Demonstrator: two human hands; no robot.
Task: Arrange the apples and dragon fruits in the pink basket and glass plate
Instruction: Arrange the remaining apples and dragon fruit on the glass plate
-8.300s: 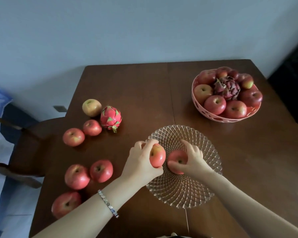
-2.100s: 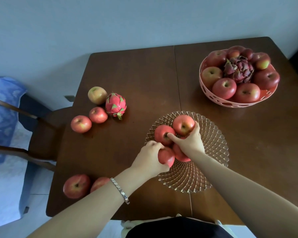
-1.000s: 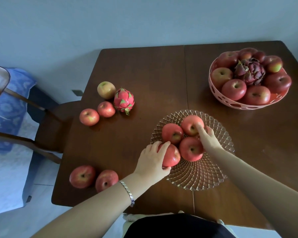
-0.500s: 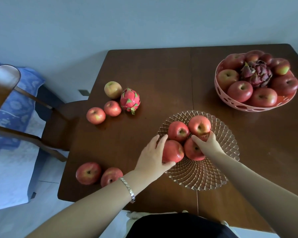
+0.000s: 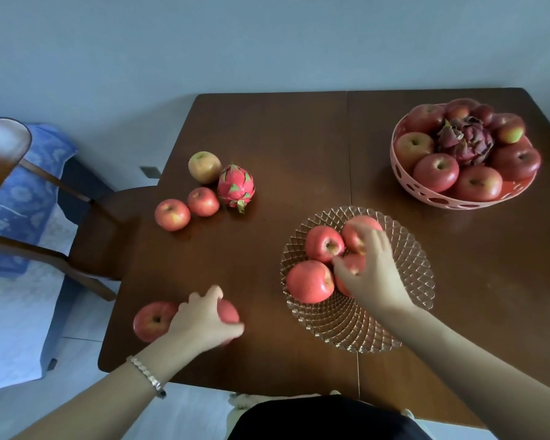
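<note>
Four apples (image 5: 310, 282) bunched on the left half of the glass plate (image 5: 416, 281), touching one another. Above them the right hand (image 5: 372, 274), fingers spread and bent downward, blurred; cannot tell whether gripping the fruit beneath or only brushing it. Left of the plate, near the table's front edge, the left hand (image 5: 204, 319), fingers and thumb wrapped round a gripped apple (image 5: 228, 312); metal bracelet (image 5: 148, 377) on that wrist. Farther left of the plate, just beside that hand, one loose apple (image 5: 151, 320).

Beyond the plate to the left, a cluster: bright dragon fruit (image 5: 235, 187), a yellowish apple (image 5: 205, 167) touching it, and two red apples (image 5: 172, 215) side by side. Beyond the plate to the right, well apart from it, the pink basket (image 5: 426, 193), filled: dark dragon fruit (image 5: 465, 142) in the middle, basket apples (image 5: 435, 172) ringed around it.

Under everything, a dark brown wooden table (image 5: 283, 138), glossy, with a seam running from far edge to near edge and passing under the plate. Behind it a plain pale wall (image 5: 235, 42) with a small grey outlet (image 5: 150, 172) low down. Far left of the plate, a wooden chair (image 5: 102, 230) pushed to the table's side, and past it a blue patterned cloth (image 5: 19, 198).
</note>
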